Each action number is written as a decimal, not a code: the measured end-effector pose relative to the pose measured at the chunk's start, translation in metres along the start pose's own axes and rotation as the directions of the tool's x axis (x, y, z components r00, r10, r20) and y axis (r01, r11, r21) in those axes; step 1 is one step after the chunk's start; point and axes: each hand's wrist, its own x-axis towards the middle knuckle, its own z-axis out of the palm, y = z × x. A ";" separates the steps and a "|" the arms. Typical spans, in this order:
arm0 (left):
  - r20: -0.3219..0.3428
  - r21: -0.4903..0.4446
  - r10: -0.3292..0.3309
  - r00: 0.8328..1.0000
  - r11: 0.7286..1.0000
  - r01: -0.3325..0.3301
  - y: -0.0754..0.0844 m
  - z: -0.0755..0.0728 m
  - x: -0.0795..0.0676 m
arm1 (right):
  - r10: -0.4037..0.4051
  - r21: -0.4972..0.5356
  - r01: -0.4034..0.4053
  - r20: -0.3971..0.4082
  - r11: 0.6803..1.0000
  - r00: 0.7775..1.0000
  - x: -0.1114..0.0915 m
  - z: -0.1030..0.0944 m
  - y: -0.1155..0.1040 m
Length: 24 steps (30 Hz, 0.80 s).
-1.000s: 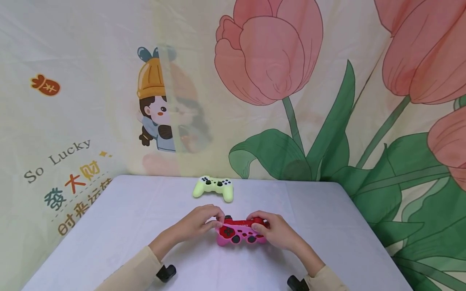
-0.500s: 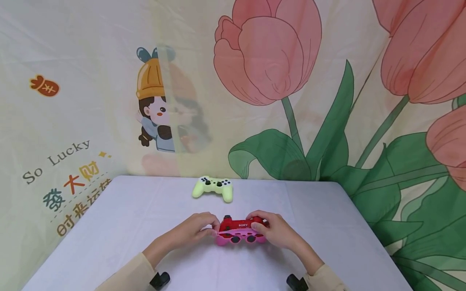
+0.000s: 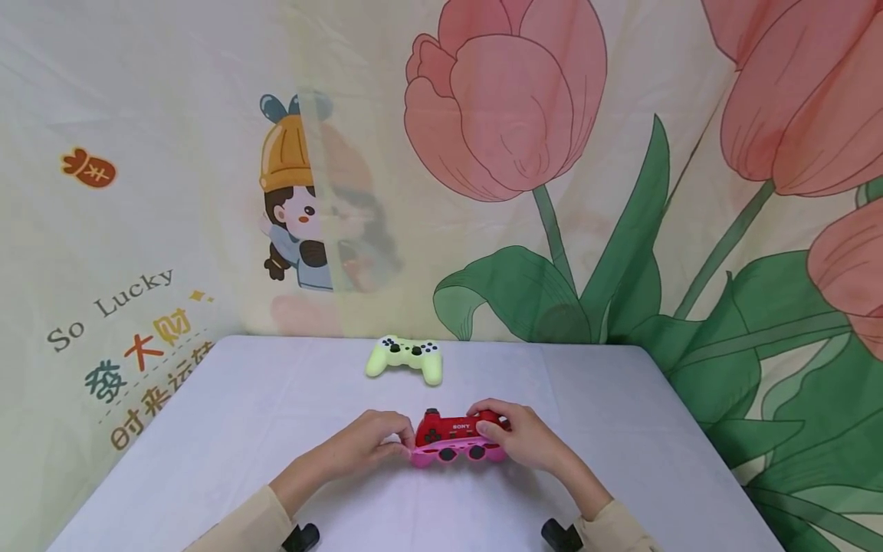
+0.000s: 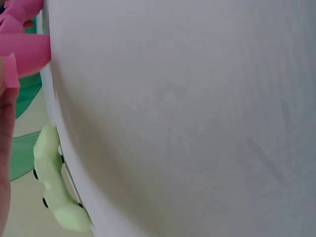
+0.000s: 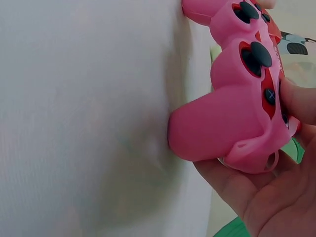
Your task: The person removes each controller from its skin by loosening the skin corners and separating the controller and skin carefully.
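Left hand point(image 3: 372, 442) pinches edge of rubbery pink sleeve point(image 3: 461, 445), partly covering red plastic gamepad point(image 3: 444, 429); right hand point(image 3: 522, 438) grips both at right end. Pair mid-width of white tabletop point(image 3: 607, 399), pale-green plastic gamepad point(image 3: 405, 355) near far edge.

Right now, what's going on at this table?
A person's right hand holds a red game controller while the left hand pinches the edge of its pink cover. The cover sits on the handles, but the red part marked SONY is exposed. A pale green controller lies farther back on the table.
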 end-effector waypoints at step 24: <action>-0.048 -0.203 -0.384 0.922 0.907 0.368 0.023 0.011 0.014 | 0.098 0.146 -0.097 0.001 0.984 0.995 -0.008 0.007 0.006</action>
